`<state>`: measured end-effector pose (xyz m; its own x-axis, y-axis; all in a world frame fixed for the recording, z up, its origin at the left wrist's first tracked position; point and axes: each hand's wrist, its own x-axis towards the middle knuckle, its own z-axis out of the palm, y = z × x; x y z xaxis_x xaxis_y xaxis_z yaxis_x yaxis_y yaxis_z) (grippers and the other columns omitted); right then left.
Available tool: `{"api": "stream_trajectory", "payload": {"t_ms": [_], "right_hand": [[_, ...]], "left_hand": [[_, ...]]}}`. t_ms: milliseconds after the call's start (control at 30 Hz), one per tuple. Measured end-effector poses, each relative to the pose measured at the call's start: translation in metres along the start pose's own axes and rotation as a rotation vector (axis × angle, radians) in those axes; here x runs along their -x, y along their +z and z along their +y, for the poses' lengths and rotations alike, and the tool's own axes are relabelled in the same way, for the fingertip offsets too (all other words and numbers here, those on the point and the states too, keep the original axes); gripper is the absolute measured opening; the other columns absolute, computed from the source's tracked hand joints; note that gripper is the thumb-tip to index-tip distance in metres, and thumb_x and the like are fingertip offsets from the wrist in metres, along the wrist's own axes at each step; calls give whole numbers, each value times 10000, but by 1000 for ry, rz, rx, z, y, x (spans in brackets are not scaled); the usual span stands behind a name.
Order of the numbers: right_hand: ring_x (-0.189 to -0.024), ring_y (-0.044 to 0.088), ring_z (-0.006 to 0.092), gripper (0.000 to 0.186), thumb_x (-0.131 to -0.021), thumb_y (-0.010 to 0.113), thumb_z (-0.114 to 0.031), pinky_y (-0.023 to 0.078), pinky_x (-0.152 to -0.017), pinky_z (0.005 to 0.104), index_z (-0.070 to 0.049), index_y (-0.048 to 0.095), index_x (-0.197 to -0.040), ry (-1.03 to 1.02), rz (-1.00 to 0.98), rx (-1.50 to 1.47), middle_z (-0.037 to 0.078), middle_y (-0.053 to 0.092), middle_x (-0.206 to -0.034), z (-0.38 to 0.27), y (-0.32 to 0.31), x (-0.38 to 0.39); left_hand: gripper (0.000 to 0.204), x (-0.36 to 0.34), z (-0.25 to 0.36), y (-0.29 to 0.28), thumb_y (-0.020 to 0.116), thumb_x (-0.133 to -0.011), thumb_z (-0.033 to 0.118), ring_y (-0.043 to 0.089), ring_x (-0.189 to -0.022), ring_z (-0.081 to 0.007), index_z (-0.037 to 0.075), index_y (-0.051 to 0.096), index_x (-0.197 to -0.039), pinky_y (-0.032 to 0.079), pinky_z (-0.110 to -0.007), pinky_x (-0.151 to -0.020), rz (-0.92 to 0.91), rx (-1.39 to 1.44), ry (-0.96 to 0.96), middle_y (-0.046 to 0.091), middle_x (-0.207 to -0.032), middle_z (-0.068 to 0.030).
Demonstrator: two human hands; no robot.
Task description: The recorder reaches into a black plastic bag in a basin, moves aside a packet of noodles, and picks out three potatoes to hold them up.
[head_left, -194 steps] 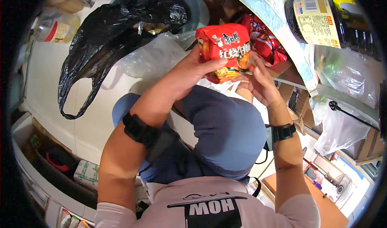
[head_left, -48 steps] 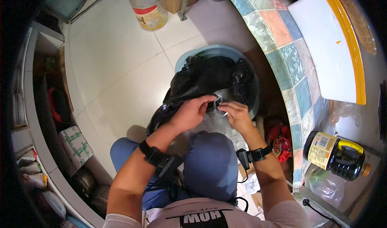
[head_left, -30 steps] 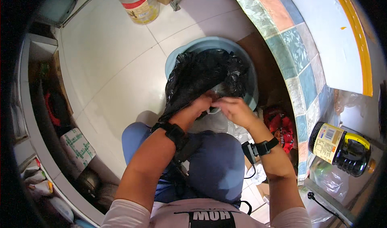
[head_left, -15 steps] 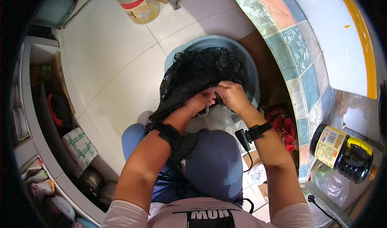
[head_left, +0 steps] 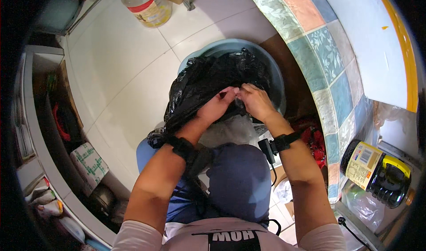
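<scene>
I have the left hand (head_left: pixel 216 105) and right hand (head_left: pixel 256 103) meeting fingertip to fingertip over the near side of the black plastic bag (head_left: pixel 199 82), which lies bunched in the blue-grey basin (head_left: pixel 278 84) and spills over its left rim toward the near left. I read the step in hand as fine two-handed fingering at the bag's near edge; the next move, as I judge it, calls for light, close fingertip control, since thin film could tear or slip. Both hands have their fingers curled and drawn together, and a small pale spot shows between them, but I cannot tell whether either pinches film or something else. The bag's folds hide its contents from me. A clear plastic bag (head_left: pixel 230 131) is partly covered on the near side, and my right forearm cuts across the red packages (head_left: pixel 314 146).
</scene>
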<state>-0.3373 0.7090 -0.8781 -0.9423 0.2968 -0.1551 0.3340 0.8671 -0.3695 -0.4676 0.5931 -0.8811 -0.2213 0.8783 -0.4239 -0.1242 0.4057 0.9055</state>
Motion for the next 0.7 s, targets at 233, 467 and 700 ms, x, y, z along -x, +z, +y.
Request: {"api": "stream_trajectory", "payload": {"t_ms": [233,467,700], "right_hand": [[-970,536,319,135,-794,535,-105,457,-787,399,-35,576,-902,44,37,-10,144,556,-1028,1,2,1],[-930,559,335,188,-694,526,-33,470,-759,434,-11,556,-878,129,-2,14,165,567,-1011,0,0,-2],[-921,559,350,217,-690,526,-67,467,-746,455,4,540,-895,252,-108,3,188,575,-962,0,0,-4]], "left_hand": [[308,-25,-39,5,416,-920,311,597,-894,-290,79,573,-1050,447,-350,-790,-36,-646,43,607,-989,-167],[212,-32,-33,12,411,-874,114,591,-830,-329,12,567,-976,455,-379,-717,-8,-715,276,595,-893,-221],[203,-31,-9,10,420,-814,62,584,-846,-360,1,570,-936,450,-400,-716,-173,-765,113,592,-876,-242]]}}
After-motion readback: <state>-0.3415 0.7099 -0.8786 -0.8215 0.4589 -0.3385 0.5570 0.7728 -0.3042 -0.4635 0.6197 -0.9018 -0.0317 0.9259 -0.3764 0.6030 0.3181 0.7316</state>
